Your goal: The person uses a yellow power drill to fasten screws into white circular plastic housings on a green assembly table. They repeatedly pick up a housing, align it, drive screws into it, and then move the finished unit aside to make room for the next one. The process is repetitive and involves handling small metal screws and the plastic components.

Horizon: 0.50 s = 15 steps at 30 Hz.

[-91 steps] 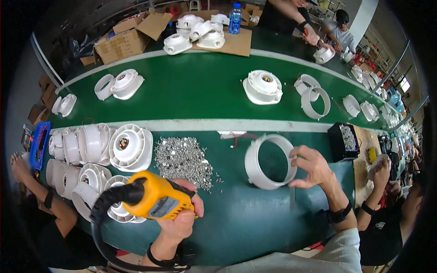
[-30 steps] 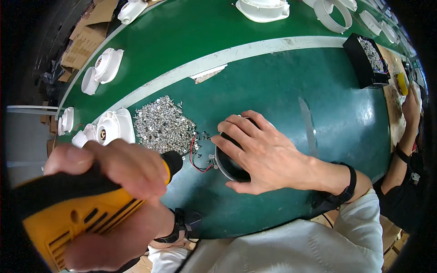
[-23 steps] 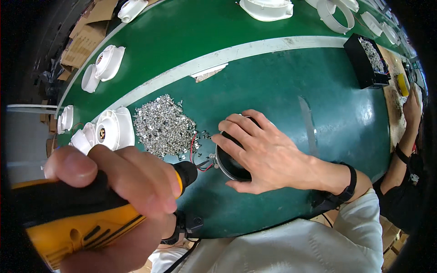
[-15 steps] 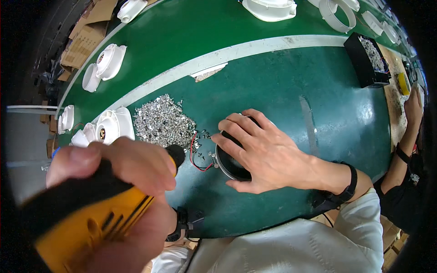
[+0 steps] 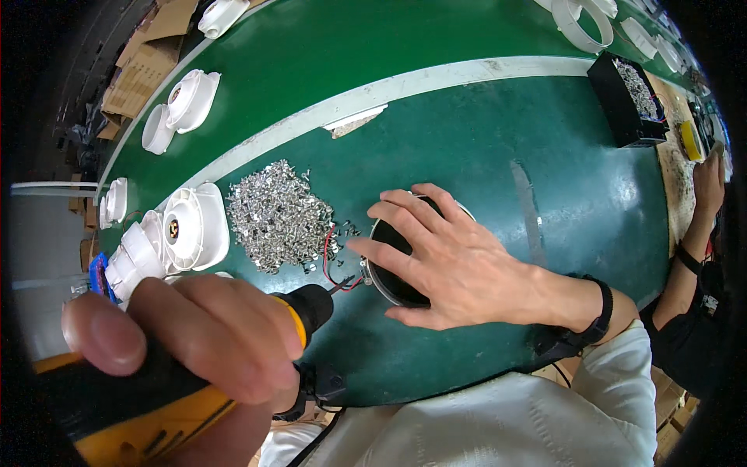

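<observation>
My left hand [image 5: 218, 335] is wrapped around a yellow and black power screwdriver [image 5: 311, 307]. The driver's dark bit points right, close beside a small metal tab [image 5: 367, 274] on the rim of a round, dark part [image 5: 393, 284]. Whether bit and tab touch, I cannot tell. Over that part lies my right hand [image 5: 467, 272], fingers spread across its top and gripping its edges, hiding much of it. Red and black wires [image 5: 327, 253] run from the tab side. A heap of small silver screws [image 5: 280, 218] sits just beyond the driver.
White plastic housings [image 5: 198, 226] and stacked white rings [image 5: 132, 261] stand at the left. Others rest on the green belt [image 5: 350, 47] behind a pale rail [image 5: 436, 76]. A black bin [image 5: 622, 109] of small metal pieces stands far right, near another person's arm [image 5: 677, 288].
My left hand has brought the screwdriver right, toward the tab on the round part. My right hand stays nearly still. A white housing on the belt has left the top of view.
</observation>
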### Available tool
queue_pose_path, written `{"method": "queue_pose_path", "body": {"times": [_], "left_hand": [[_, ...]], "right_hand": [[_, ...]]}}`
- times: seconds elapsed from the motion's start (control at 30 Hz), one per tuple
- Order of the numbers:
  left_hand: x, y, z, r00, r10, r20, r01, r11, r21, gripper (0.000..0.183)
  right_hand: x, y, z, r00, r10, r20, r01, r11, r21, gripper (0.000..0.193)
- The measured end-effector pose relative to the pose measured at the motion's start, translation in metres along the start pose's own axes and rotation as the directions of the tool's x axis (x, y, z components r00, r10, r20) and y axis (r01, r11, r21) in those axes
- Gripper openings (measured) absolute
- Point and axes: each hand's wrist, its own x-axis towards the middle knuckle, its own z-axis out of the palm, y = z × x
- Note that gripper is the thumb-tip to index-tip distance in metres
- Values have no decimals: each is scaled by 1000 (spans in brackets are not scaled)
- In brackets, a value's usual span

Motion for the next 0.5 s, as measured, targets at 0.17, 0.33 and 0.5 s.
{"method": "queue_pose_path", "body": {"times": [0.17,0.33,0.5], "left_hand": [[2,-7,3,997,8,73,-5,999,-32,66],[6,-19,10,990,1,142,7,998,-55,65],[7,-23,14,982,2,188,9,998,-60,64]], "right_hand": [[0,2,0,1000,4,22,-4,1000,-20,63],[0,4,-1,999,14,37,-13,1000,-17,62],[0,4,-2,999,9,31,-9,1000,-6,62]]}}
